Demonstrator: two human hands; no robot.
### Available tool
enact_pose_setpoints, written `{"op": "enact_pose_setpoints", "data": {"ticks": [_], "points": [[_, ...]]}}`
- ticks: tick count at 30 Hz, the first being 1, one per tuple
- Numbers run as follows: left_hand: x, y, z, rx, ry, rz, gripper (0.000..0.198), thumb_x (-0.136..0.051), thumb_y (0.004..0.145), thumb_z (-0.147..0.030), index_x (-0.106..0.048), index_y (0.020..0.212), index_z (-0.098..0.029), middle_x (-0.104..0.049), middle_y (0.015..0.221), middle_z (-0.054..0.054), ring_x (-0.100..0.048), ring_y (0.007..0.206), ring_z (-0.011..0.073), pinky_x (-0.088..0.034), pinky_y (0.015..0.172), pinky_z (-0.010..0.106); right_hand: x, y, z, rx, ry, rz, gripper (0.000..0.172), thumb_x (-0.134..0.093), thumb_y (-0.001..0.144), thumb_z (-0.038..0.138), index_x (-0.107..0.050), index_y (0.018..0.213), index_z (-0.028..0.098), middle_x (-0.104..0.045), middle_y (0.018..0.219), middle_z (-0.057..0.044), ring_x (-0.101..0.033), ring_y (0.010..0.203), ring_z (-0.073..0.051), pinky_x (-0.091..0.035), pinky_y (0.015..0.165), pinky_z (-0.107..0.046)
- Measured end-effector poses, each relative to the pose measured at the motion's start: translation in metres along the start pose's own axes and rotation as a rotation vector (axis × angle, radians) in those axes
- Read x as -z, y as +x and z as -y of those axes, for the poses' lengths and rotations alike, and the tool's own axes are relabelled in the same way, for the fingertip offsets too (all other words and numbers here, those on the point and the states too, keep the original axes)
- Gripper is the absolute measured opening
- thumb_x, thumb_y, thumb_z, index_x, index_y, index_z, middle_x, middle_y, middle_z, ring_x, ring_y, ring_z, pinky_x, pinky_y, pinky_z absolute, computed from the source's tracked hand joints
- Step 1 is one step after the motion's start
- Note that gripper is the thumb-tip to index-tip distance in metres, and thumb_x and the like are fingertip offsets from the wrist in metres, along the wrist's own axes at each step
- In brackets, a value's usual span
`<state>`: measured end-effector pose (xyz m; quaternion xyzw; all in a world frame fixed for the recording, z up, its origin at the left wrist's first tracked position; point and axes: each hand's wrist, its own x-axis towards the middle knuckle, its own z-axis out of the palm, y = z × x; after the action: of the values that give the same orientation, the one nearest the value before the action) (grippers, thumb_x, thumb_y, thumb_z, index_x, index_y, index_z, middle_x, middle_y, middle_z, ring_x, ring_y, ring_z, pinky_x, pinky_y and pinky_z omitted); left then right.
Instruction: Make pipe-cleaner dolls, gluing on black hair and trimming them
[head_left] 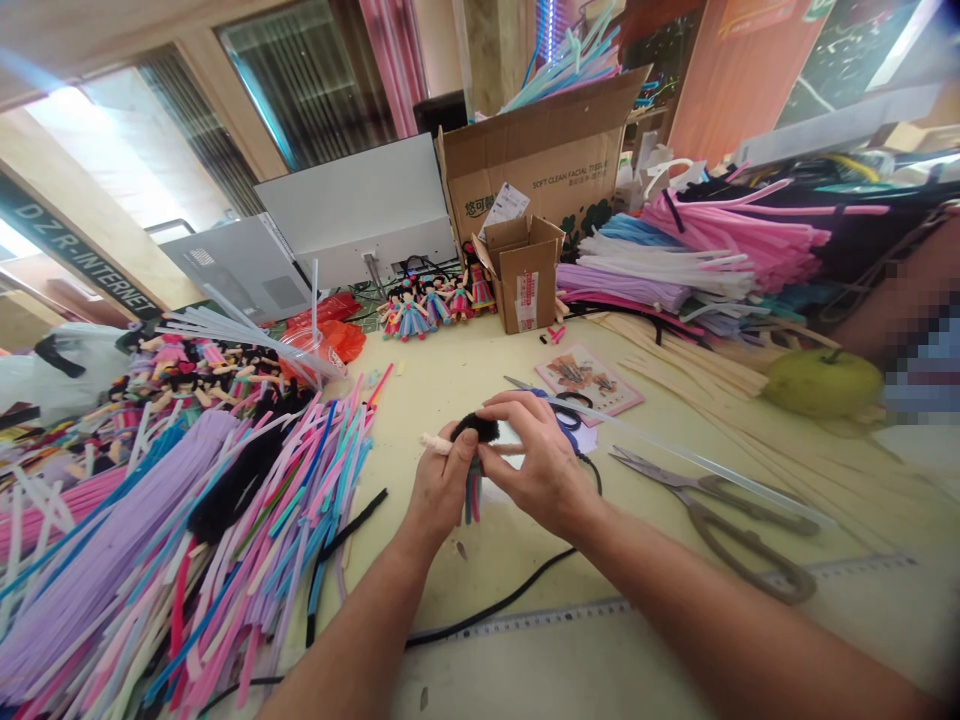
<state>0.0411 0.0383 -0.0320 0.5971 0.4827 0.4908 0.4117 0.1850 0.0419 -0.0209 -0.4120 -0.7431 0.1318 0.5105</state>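
Between my two hands, near the middle of the table, is a small pipe-cleaner doll (474, 428) with a fuzzy black head, cream arms sticking out sideways and coloured strands hanging below. My left hand (444, 488) is closed around its left side, thumb against the black part. The fingers of my right hand (538, 448) curl over the head and pinch it from the right. Part of the doll is hidden by my fingers. Just behind my right hand lie blue-handled scissors (566, 415), partly covered.
Large grey scissors (712, 510) lie at right, near a green fruit (823, 382). Pipe-cleaner bundles (135, 540) cover the left side; more pink ones (742, 235) lie back right. Finished dolls (427, 305) sit beside a small carton (525, 275). A black cable (517, 595) crosses the front.
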Motion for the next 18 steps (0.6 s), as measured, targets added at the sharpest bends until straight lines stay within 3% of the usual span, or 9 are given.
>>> {"op": "enact_pose_setpoints", "data": {"ticks": [7,18], "points": [[0.0001,-0.0034,-0.0009,0.07,-0.1,0.015,0.05,-0.043,0.092,-0.057,-0.068,0.107,-0.017,-0.07,0.099,0.007,-0.06,0.098,0.0214,-0.046,0.089,0.031,0.0012,0.0015,0.0,-0.008,-0.008,0.002,0.023,-0.066,0.079,0.017,-0.061,0.101,0.022,-0.062,0.107,-0.008,-0.057,0.104,-0.024,-0.05,0.09,-0.042],[-0.0031,-0.0055,-0.0007,-0.053,-0.034,0.106,0.059,-0.033,0.093,-0.06,-0.064,0.113,-0.015,-0.067,0.114,0.011,-0.058,0.111,0.0251,-0.042,0.1,0.036,-0.0007,0.0012,-0.0031,-0.028,0.001,-0.067,0.022,-0.071,0.074,0.015,-0.058,0.089,0.021,-0.062,0.103,-0.008,-0.057,0.102,-0.025,-0.046,0.089,-0.042]]}}
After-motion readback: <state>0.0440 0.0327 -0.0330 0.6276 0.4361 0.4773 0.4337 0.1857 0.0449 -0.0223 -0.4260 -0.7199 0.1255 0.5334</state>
